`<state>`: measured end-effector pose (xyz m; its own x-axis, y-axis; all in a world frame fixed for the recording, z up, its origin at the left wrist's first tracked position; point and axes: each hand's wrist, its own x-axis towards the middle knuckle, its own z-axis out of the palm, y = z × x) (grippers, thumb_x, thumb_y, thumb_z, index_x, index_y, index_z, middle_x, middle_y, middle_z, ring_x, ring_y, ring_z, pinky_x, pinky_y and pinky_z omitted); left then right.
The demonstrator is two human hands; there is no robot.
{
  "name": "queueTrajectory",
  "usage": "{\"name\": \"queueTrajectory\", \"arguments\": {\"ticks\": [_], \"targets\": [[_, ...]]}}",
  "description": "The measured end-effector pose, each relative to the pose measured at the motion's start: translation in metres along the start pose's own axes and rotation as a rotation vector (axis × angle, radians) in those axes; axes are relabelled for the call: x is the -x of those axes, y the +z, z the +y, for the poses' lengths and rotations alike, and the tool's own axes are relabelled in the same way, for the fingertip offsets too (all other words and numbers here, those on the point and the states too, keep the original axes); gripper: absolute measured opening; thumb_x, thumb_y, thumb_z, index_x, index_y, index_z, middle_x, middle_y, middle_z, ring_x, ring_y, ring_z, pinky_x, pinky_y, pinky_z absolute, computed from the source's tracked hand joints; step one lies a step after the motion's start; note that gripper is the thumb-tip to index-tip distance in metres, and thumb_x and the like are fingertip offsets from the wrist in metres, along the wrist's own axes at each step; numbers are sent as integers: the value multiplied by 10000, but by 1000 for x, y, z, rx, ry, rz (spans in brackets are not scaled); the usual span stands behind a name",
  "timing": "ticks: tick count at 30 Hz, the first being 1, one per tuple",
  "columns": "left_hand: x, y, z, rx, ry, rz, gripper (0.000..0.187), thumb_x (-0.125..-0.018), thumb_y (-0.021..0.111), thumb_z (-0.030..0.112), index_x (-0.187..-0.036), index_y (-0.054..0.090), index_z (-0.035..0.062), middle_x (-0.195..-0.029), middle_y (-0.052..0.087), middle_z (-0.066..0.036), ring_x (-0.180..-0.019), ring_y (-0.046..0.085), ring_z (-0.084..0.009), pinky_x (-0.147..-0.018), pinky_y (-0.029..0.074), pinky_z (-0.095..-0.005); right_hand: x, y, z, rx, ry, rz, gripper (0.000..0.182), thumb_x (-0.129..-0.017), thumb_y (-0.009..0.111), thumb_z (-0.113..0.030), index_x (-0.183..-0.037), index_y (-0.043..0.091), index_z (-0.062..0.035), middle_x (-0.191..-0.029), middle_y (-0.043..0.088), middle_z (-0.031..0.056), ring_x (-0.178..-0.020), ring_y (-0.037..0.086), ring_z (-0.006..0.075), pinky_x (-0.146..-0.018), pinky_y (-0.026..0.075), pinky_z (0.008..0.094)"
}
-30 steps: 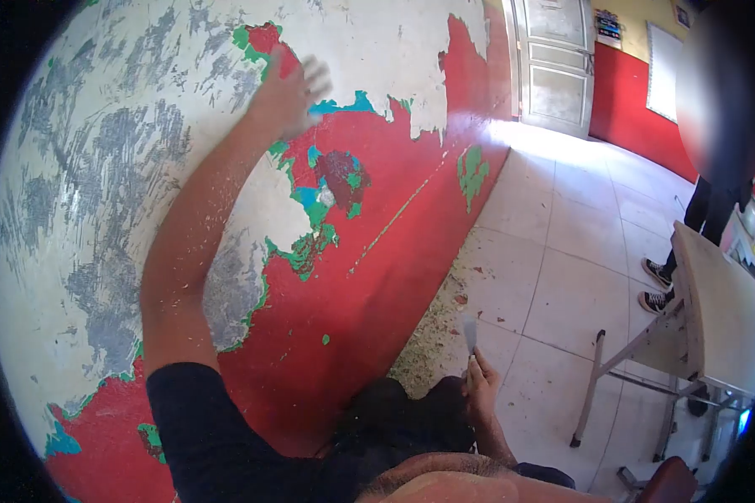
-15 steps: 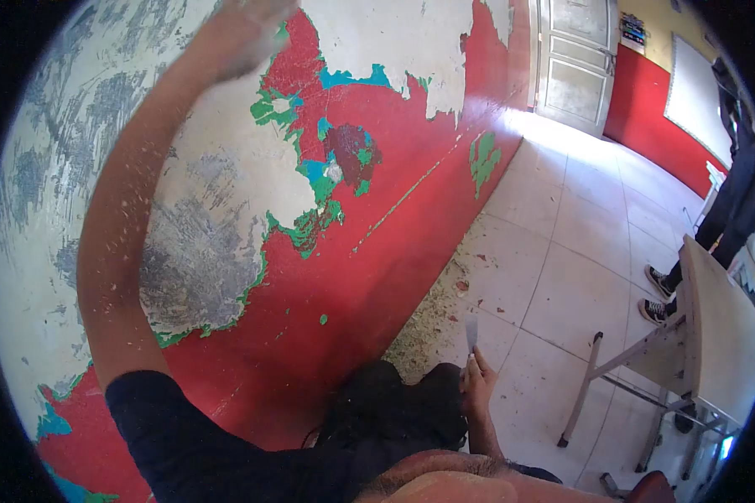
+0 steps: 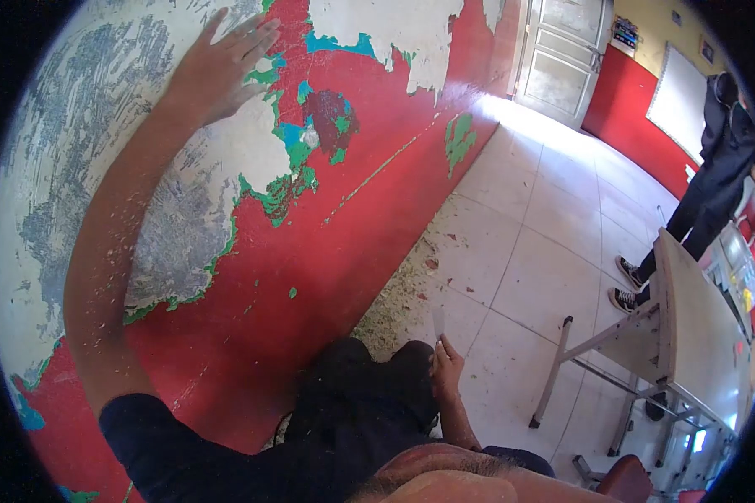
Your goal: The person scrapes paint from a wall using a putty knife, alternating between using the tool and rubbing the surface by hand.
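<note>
My left hand (image 3: 222, 71) is raised to the wall, palm toward it and fingers spread, over an area where the paint has been stripped. Pale flecks dot my left forearm. Around the hand, the wall (image 3: 335, 226) shows red paint with ragged green and blue edges beside bare white and grey patches. Low beside my knee, my right hand (image 3: 447, 369) is closed round a putty knife (image 3: 439, 323), its thin blade pointing up and faint against the pale floor. Its handle is mostly hidden by my fingers.
Paint chips (image 3: 398, 306) lie along the foot of the wall on the tiled floor (image 3: 520, 251). A table (image 3: 705, 327) with metal legs stands at the right. Behind it is a person in dark clothes (image 3: 713, 184). A white door (image 3: 562, 59) is at the far end.
My left hand has slid down the wall a little, and its spread fingers now show fully. My right hand still holds the putty knife. The view has shifted slightly, showing more of the other person.
</note>
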<state>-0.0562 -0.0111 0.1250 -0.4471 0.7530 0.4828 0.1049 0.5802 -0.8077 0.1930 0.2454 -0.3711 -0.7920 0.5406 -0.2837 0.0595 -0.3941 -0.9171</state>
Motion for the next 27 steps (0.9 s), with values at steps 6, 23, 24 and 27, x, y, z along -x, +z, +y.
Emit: {"name": "queueTrajectory", "arguments": {"ticks": [6,23,24,27], "targets": [[19,-12,-14,60,117,-54,597,-806,593,282,-1320,385,60,-1395,355,-57,-1305,295,-171,-1115,162,-399,-2,-1,7,-7,28,-32,419,-897,506,-172,-1270,455,11,-622,496,13,-429,400,71,-378,339,204],[95,34,103,275,190,-123,515,-770,595,389,-1254,492,246,-1411,343,34,-1328,249,-170,-1099,123,-496,-3,1,9,-58,197,-144,416,-893,487,-135,-1291,440,-21,-630,518,25,-418,422,84,-352,337,201],[105,22,88,283,65,-60,513,-768,597,385,-1253,491,255,-1410,345,44,-1326,256,-167,-1094,136,-503,-5,0,10,-47,193,-136,415,-894,486,-134,-1292,440,-28,-627,520,26,-406,416,85,-344,333,202],[157,-27,57,46,-259,-81,597,-747,618,376,-1308,429,301,-1423,325,53,-1313,287,-169,-1040,188,-568,-9,-1,16,-49,198,-119,412,-894,491,-131,-1292,446,-37,-639,516,18,-427,424,84,-357,334,204]]}}
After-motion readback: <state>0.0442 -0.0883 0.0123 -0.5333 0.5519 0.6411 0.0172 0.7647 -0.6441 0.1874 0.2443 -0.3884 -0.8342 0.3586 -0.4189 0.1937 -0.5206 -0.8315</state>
